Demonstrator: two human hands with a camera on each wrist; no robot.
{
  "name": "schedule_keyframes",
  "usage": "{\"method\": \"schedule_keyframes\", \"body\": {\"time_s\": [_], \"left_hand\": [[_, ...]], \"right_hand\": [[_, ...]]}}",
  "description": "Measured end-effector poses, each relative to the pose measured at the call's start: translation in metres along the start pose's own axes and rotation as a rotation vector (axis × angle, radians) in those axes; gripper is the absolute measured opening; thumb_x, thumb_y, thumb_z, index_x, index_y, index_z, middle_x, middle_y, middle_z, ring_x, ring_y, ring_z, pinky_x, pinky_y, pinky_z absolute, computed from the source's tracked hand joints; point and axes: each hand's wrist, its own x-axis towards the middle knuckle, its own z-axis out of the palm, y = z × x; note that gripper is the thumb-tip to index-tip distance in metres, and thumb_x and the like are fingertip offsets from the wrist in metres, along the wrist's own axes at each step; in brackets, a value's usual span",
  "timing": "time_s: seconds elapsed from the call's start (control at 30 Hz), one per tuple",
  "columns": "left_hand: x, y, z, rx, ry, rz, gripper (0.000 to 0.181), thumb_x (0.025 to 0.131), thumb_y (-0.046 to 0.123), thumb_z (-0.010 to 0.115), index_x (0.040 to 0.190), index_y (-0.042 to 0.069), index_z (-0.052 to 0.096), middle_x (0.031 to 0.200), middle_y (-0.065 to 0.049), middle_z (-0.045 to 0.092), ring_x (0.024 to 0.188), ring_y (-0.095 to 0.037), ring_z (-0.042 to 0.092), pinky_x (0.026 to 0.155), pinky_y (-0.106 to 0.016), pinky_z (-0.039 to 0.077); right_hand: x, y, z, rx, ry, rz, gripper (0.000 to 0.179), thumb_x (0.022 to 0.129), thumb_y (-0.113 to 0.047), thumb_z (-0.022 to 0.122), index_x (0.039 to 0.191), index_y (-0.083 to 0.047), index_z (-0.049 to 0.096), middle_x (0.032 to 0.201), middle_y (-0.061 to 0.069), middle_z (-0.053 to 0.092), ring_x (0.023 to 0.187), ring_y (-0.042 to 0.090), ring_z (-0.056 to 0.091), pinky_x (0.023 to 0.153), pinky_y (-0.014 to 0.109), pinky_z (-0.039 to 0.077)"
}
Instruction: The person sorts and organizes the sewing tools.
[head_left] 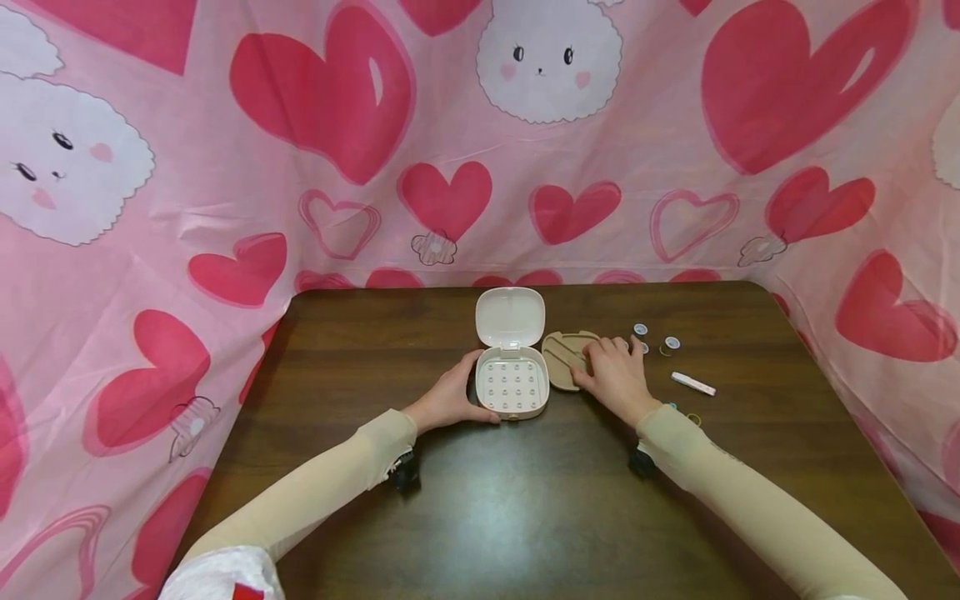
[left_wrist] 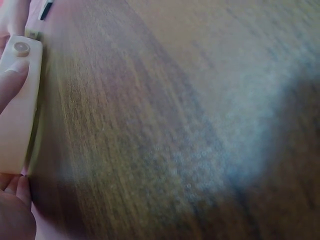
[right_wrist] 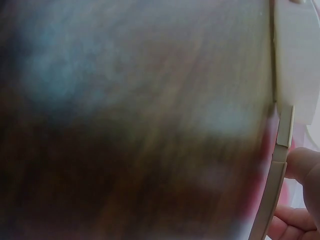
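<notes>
A small white hinged case (head_left: 512,404) lies with its lid (head_left: 511,317) raised toward the back, rows of short pegs showing in its base. My left hand (head_left: 450,396) grips the case from the left, thumb along its front wall near the round button (left_wrist: 21,48) and fingers around the side. To the right, right up against the case, is a flat beige tray insert (head_left: 562,362) with molded compartments. Over its right part my right hand (head_left: 618,375) holds it, thumb and fingers bent onto its edge in the right wrist view.
Past the right hand are small thread spools (head_left: 671,343) and a slim white stick-shaped item (head_left: 693,383) with printing. Small teal and yellow pieces (head_left: 694,419) lie beside the right wrist. A heart-printed pink cloth (head_left: 450,125) hangs behind the wooden table (head_left: 360,333).
</notes>
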Motion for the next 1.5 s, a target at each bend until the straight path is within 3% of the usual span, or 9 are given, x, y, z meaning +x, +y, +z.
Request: {"method": "schedule_keyframes", "body": {"time_s": [0.33,0.8,0.97,1.23,1.5], "left_hand": [[0.0,0.0,0.001,0.004,0.006,0.008,0.121,0.069,0.037,0.099,0.161,0.008,0.026,0.159,-0.013,0.042,0.141,-0.03,0.046,0.12,-0.049,0.035],[0.0,0.003,-0.001,0.0,0.0,0.017,0.121,0.068,0.034,0.1,0.16,0.008,0.027,0.158,-0.013,0.043,0.141,-0.029,0.046,0.12,-0.047,0.035],[0.0,0.003,-0.001,0.005,-0.001,0.026,0.12,0.068,0.032,0.1,0.16,0.007,0.027,0.157,-0.013,0.044,0.141,-0.029,0.046,0.12,-0.046,0.035],[0.0,0.004,-0.001,0.013,-0.001,0.021,0.12,0.069,0.033,0.1,0.161,0.007,0.026,0.158,-0.014,0.043,0.143,-0.029,0.045,0.12,-0.047,0.035],[-0.001,0.004,-0.001,0.014,-0.002,0.007,0.12,0.07,0.034,0.099,0.161,0.007,0.026,0.158,-0.014,0.043,0.142,-0.029,0.045,0.12,-0.047,0.035]], "right_hand": [[0.001,0.003,0.004,-0.003,0.004,0.0,0.033,0.089,-0.03,0.078,0.1,-0.001,0.069,0.102,0.02,0.07,0.111,0.043,0.054,0.11,0.073,0.026],[0.004,0.001,-0.003,0.012,-0.104,0.054,0.036,0.091,-0.035,0.077,0.103,-0.002,0.07,0.105,0.02,0.069,0.113,0.045,0.053,0.11,0.073,0.025],[0.006,0.002,-0.007,0.069,-0.113,0.077,0.04,0.092,-0.037,0.076,0.11,-0.002,0.071,0.11,0.02,0.069,0.116,0.045,0.052,0.108,0.071,0.026],[0.004,0.003,-0.016,0.172,-0.034,0.055,0.035,0.094,-0.03,0.075,0.114,-0.002,0.072,0.112,0.02,0.073,0.117,0.045,0.053,0.099,0.064,0.036],[-0.004,0.007,-0.03,0.325,-0.046,0.015,0.035,0.095,-0.019,0.076,0.121,0.004,0.069,0.109,0.019,0.07,0.102,0.037,0.058,0.093,0.055,0.047]]}}
